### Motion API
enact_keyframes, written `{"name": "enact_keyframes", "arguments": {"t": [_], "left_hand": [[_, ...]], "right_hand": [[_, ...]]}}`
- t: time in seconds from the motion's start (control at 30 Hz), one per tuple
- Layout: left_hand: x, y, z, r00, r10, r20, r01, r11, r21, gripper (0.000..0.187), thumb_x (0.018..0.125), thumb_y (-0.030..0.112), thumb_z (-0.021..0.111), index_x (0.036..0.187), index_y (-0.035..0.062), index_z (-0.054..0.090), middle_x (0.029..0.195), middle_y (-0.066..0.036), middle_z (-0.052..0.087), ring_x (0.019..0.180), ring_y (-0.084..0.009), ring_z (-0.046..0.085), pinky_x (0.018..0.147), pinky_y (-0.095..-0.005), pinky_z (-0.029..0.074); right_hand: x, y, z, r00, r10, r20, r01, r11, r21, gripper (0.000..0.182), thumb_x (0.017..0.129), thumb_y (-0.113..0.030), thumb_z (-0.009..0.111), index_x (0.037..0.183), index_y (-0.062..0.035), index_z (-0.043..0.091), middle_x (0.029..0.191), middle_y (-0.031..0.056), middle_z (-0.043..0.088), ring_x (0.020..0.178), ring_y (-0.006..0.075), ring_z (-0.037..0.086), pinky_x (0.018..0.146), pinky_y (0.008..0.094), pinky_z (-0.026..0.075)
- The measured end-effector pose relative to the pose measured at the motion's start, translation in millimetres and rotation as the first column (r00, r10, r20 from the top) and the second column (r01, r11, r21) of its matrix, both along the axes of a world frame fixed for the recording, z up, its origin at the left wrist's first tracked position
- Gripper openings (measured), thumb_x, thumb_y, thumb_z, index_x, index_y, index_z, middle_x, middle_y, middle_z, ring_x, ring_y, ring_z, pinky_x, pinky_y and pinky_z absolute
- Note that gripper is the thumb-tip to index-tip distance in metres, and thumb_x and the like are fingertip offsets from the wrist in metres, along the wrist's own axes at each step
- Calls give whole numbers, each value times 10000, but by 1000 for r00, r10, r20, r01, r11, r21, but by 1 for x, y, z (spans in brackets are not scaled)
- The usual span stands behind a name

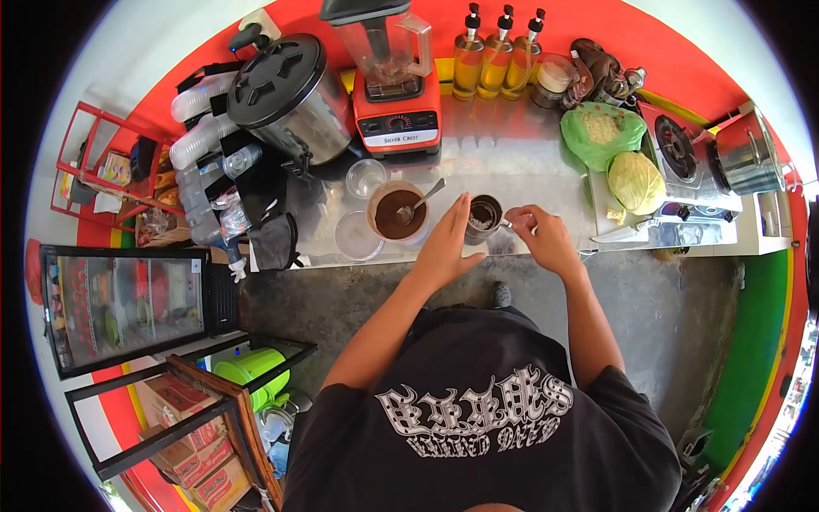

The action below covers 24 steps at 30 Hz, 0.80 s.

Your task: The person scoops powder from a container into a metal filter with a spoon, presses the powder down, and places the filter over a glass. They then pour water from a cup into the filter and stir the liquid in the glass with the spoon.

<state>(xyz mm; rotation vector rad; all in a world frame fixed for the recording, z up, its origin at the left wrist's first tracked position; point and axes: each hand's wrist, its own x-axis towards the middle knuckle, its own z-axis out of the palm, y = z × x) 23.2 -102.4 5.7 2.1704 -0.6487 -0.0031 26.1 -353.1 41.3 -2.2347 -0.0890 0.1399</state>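
The metal cup [484,214] was between the flat, outstretched left hand [445,245] and the right hand [543,238] pinching its handle [506,224].

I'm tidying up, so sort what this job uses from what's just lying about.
Likely in the job:
metal cup, held by the right hand
tub of brown powder
spoon

Apparently just lying about:
blender
cabbage
knife
green bag
pump bottles

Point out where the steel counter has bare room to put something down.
The widest bare patch of steel counter lies between the pump bottles, cabbage and metal cup. A smaller one lies between the right hand and the knife. The left is crowded with the blender, black-lidded urn, plastic cup and brown-powder tub.
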Motion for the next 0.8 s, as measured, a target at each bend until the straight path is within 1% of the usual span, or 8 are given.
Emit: {"name": "enact_keyframes", "arguments": {"t": [0.07, 0.27, 0.37, 0.43, 0.57, 0.6, 0.67, 0.8], "left_hand": [[-2, 2, -14, 1000, 7, -16, -7, 1000, 30, 1204, 801, 180, 897, 1694, 32, 103, 1637, -259, 391, 1504, -417, 411, 1219, -463, 397], [8, -1, -59, 979, 47, -198, -72, 990, -121, 1299, 774, 125, 918, 1710, 56, 20, 1638, -247, 402, 1502, -391, 434, 1227, -437, 388], [16, -10, -82, 933, 85, -350, -194, 937, -289, 1270, 762, 105, 934, 1711, 69, 91, 1623, -203, 445, 1473, -316, 488, 1214, -415, 406], [23, -17, -99, 950, 60, -307, -158, 939, -305, 1109, 750, 88, 942, 1649, 58, 293, 1569, -160, 527, 1393, -250, 568, 1157, -380, 454], [30, -31, -118, 886, 41, -462, -229, 905, -358, 930, 699, 183, 964, 1507, 99, 511, 1452, -129, 642, 1354, -329, 598, 1140, -452, 426], [31, -33, -125, 888, 89, -452, -238, 929, -285, 875, 689, 218, 971, 1453, 118, 556, 1384, -111, 678, 1295, -331, 620, 1103, -464, 419], [33, -36, -138, 891, 134, -434, -247, 945, -215, 821, 679, 253, 979, 1399, 137, 602, 1315, -93, 715, 1237, -333, 642, 1066, -476, 412], [29, -32, -139, 919, 171, -355, -239, 958, -156, 747, 695, 333, 969, 1345, 156, 646, 1251, -93, 724, 1221, -344, 612, 1016, -487, 387]], "right_hand": [[-8, 4, -5, 999, 39, -21, -41, 997, -71, 281, 967, -221, 711, 1147, -10, 666, 942, 217, 754, 872, 404, 728, 788, 475, 549], [-11, 9, -42, 998, 52, 25, -49, 994, -94, 280, 1028, -198, 657, 1237, -14, 622, 843, 170, 720, 777, 334, 717, 722, 427, 527], [-9, 17, -41, 998, 25, -64, -24, 1000, 16, 239, 1050, -230, 618, 1111, -1, 648, 847, 240, 701, 833, 452, 677, 751, 517, 498], [-9, 21, -47, 999, 15, -51, -12, 998, 60, 234, 1056, -223, 606, 1066, 6, 651, 839, 246, 690, 832, 458, 668, 747, 519, 492], [-10, 22, -57, 997, 15, -74, -6, 992, 123, 286, 1067, -221, 579, 951, 29, 657, 838, 256, 676, 840, 469, 653, 744, 518, 488], [-9, 21, -58, 997, 17, -69, -9, 993, 117, 286, 1067, -221, 579, 951, 29, 657, 838, 256, 676, 840, 469, 653, 744, 518, 488], [-10, 19, -59, 995, 64, -79, -56, 993, 103, 356, 1090, -269, 566, 894, 24, 618, 745, 163, 652, 707, 314, 652, 687, 426, 498], [-9, 17, -59, 1000, -18, 13, 16, 996, 86, 344, 1085, -265, 572, 898, 20, 624, 741, 164, 650, 711, 336, 644, 685, 438, 490]]}}
